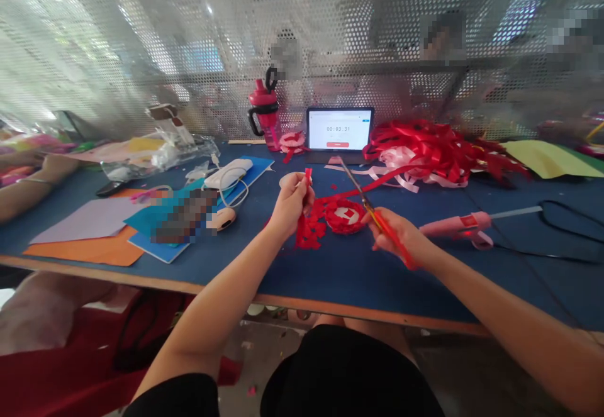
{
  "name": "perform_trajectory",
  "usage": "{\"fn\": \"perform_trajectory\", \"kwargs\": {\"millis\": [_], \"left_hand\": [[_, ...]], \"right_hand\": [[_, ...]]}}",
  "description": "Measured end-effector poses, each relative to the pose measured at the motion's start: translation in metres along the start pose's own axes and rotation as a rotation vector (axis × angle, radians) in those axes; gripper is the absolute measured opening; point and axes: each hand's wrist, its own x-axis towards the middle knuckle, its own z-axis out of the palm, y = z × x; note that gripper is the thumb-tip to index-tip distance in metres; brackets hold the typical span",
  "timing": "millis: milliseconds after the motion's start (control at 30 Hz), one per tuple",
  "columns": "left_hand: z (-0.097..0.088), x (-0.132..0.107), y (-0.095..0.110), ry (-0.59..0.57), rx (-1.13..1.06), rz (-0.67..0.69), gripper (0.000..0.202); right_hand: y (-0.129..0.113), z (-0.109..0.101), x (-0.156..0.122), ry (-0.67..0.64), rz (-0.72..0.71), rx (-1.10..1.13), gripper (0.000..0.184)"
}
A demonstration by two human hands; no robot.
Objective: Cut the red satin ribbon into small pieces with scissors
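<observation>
Left hand (pixel 290 206) pinching a short strip of red ribbon (pixel 308 178) upright; right hand (pixel 399 234) clenched around red-handled scissors (pixel 365 206), blades angled far. Between the hands, a red ribbon rosette (pixel 345 216) flat on the blue tabletop (pixel 377 291), apparently well along; loose red scraps (pixel 309 228) just left of it. Farther off, a second, seemingly finished rosette (pixel 292 141) beside a tablet (pixel 340 129). Large tangle of red and white ribbon (pixel 425 150) at far right, apparently the stock left to work through; pink glue gun (pixel 457 223) lying right of the right hand.
</observation>
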Motion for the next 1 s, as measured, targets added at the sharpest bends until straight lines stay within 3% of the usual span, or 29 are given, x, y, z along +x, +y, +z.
{"fn": "perform_trajectory", "kwargs": {"millis": [100, 267, 533, 700, 1000], "left_hand": [[0.007, -0.008, 0.001, -0.041, 0.009, -0.021, 0.023], [0.013, -0.016, 0.001, -0.054, -0.019, -0.050, 0.032], [0.014, -0.020, 0.000, -0.064, 0.002, 0.006, 0.031], [0.018, -0.025, 0.000, -0.076, -0.014, 0.052, 0.030], [0.024, -0.033, -0.004, -0.177, -0.056, 0.057, 0.028]], "right_hand": [[-0.003, 0.004, -0.003, 0.033, 0.128, -0.007, 0.038], [-0.003, 0.002, -0.014, -0.042, 0.186, -0.090, 0.037], [-0.009, -0.005, -0.019, 0.019, 0.090, -0.417, 0.038], [-0.012, -0.006, -0.020, 0.006, 0.106, -0.595, 0.036], [-0.022, 0.002, -0.021, -0.069, 0.093, -0.459, 0.046]]}}
